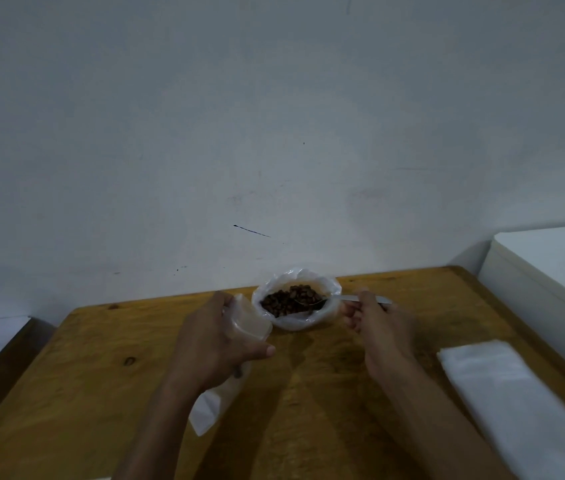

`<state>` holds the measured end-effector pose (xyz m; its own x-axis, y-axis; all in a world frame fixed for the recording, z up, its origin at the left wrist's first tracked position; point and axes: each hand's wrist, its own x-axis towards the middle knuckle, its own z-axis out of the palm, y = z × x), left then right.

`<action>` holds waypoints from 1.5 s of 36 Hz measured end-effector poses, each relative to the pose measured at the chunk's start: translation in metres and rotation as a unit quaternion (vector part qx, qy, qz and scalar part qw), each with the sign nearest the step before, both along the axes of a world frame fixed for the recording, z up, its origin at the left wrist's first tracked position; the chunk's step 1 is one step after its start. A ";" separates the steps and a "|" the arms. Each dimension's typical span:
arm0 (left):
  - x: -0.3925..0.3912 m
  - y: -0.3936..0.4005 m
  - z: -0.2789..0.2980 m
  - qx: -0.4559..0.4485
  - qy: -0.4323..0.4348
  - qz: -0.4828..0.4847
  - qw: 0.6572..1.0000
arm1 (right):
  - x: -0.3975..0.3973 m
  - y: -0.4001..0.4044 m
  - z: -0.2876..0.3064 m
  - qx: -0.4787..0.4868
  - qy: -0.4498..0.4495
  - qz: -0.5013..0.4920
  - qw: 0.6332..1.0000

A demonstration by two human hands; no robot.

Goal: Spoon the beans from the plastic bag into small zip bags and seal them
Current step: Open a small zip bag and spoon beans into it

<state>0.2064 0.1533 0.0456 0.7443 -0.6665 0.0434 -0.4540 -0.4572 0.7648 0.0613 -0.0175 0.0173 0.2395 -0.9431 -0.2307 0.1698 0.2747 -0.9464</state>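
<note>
A clear plastic bag (pixel 328 315) with its rim rolled down stands at the far edge of the wooden table, full of dark brown beans (pixel 286 299). My right hand (pixel 376 323) grips the handle of a metal spoon (pixel 345 298), whose bowl lies among the beans. My left hand (pixel 217 336) holds a small clear zip bag (pixel 251 322) with its mouth open beside the bean bag; the lower end of the zip bag hangs below my wrist.
The wooden table (pixel 326 382) stands against a pale wall. A stack of flat clear bags (pixel 516 403) lies at the table's right side. A white box-like surface (pixel 551 271) stands beyond the right edge.
</note>
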 end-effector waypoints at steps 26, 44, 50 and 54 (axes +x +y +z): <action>-0.009 0.002 -0.003 -0.002 -0.045 -0.041 0.998 | -0.031 0.038 0.035 -0.182 -0.012 0.163 0.970; -0.008 0.007 0.006 0.015 -0.093 -0.032 0.995 | -0.042 0.031 0.032 -0.319 -0.025 0.156 0.935; -0.007 0.009 0.009 0.018 -0.111 -0.032 0.993 | -0.035 0.022 0.023 -0.378 0.032 0.090 0.921; -0.006 0.011 0.005 0.007 -0.110 -0.025 0.994 | -0.019 0.013 0.006 -0.403 0.106 0.065 0.907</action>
<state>0.2002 0.1641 0.0510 0.6838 -0.7042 0.1909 -0.6317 -0.4404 0.6380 0.0428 -0.0046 0.0228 0.3911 -0.7933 0.4666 -0.0244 -0.5158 -0.8564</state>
